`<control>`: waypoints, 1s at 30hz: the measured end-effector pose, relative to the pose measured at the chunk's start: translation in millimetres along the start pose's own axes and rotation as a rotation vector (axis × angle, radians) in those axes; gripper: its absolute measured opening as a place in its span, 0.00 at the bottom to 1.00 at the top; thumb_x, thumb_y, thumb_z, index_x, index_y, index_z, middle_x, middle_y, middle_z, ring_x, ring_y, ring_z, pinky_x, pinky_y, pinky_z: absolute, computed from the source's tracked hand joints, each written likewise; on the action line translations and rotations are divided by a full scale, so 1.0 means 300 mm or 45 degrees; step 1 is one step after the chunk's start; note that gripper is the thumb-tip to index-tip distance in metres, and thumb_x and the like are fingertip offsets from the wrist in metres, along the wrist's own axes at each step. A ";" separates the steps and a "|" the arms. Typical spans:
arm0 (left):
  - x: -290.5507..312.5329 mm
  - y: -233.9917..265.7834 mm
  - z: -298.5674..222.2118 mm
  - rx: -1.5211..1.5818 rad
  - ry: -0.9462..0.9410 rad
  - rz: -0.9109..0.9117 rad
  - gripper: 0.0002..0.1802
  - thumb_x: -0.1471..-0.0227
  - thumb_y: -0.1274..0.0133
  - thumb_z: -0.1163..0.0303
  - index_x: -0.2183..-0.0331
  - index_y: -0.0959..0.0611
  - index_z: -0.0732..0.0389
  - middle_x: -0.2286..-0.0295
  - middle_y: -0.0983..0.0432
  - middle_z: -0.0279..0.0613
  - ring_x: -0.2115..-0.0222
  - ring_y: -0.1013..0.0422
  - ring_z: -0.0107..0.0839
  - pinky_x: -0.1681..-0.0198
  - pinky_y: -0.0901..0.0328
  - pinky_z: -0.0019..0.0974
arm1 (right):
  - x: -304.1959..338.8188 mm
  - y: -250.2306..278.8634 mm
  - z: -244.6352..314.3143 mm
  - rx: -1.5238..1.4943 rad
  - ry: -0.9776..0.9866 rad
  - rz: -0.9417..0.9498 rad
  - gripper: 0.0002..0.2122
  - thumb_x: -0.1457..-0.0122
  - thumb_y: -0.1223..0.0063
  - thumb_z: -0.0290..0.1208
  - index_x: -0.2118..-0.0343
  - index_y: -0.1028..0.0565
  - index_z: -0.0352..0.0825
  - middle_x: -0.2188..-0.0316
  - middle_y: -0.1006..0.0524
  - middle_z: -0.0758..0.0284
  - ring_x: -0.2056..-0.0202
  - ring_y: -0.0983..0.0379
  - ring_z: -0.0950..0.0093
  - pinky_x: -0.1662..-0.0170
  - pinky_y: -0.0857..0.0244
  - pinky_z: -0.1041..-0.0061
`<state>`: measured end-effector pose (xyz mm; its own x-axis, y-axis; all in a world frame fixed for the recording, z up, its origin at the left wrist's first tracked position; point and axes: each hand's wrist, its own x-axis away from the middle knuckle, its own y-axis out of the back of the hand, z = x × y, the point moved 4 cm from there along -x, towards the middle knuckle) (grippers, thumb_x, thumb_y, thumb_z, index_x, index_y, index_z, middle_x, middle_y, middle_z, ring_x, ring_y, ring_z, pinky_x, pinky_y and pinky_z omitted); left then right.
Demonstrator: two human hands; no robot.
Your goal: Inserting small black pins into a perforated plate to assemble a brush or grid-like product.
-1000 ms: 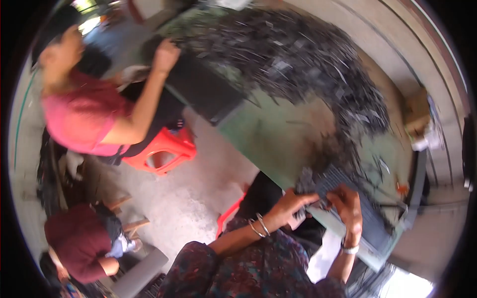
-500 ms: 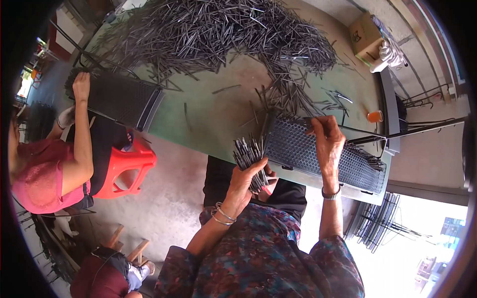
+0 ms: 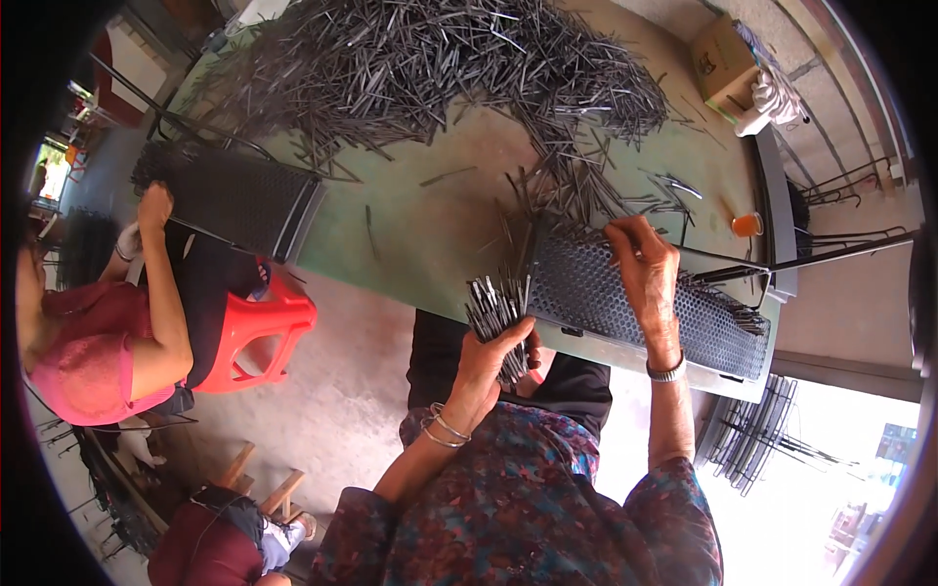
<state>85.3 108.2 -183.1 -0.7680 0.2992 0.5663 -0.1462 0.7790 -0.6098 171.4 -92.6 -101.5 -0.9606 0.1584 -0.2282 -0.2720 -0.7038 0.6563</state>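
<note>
My left hand (image 3: 486, 359) is closed round an upright bundle of thin dark strips (image 3: 496, 305), just off the table's near edge. To its right lies a dark tray-like panel (image 3: 586, 285) full of small round holes. Over the panel's far edge my right hand (image 3: 649, 273) is bent down, thumb and fingers pinched together. Whatever sits between those fingertips is too small to make out. Short strips stand in rows along the panel's far edge and at its right end.
A large heap of loose dark strips (image 3: 420, 68) covers the far part of the green table (image 3: 420, 234). At left a co-worker's hand (image 3: 154, 207) works at another perforated panel (image 3: 234, 195), beside a red stool (image 3: 259, 327). A cardboard box (image 3: 725, 66) and an orange cup (image 3: 746, 225) stand at right.
My right hand has moved slightly left along the panel's far edge, fingers still pinched. My left hand keeps its bundle. The co-worker's hand has come down toward the near edge of their panel.
</note>
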 end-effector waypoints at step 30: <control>0.001 -0.015 0.007 0.047 -0.108 0.048 0.09 0.48 0.42 0.67 0.75 0.21 0.61 0.81 0.26 0.35 0.83 0.31 0.23 0.80 0.37 0.28 | -0.028 -0.004 0.015 0.418 0.466 0.010 0.06 0.52 0.38 0.29 0.69 0.19 0.39 0.69 0.26 0.67 0.66 0.28 0.67 0.64 0.34 0.71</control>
<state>84.5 103.6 -181.4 -0.8230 0.2792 0.4947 -0.1379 0.7466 -0.6508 179.5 -90.0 -97.1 -0.8957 -0.1416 -0.4215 -0.3248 -0.4390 0.8377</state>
